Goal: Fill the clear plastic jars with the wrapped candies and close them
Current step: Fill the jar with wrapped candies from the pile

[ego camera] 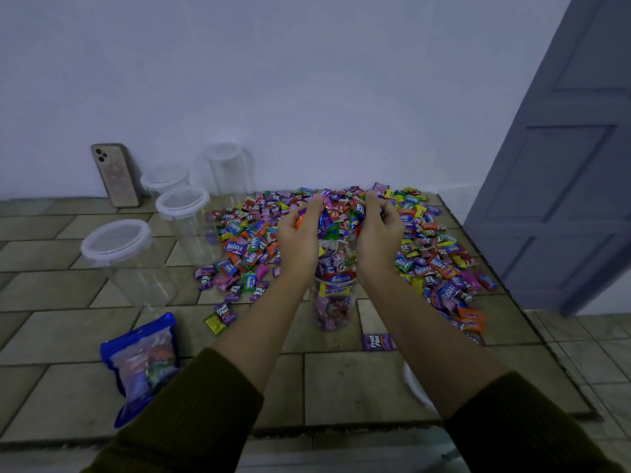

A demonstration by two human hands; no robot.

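At table centre: open jar (333, 302), mostly full of candies, mouth directly under hands. Left hand (300, 233) and right hand (377, 230) cupped together around shared candy bunch (338, 218), palms facing in, likely to funnel load into narrow mouth without spill. Candy pile (341, 240) spreads from 9 to 3 o'clock behind jar. Four lidded empty jars (184, 220) wait at 10 o'clock. White lid (416, 387), probably this jar's, at 5 o'clock. Blue bag (141, 363) at 8 o'clock.
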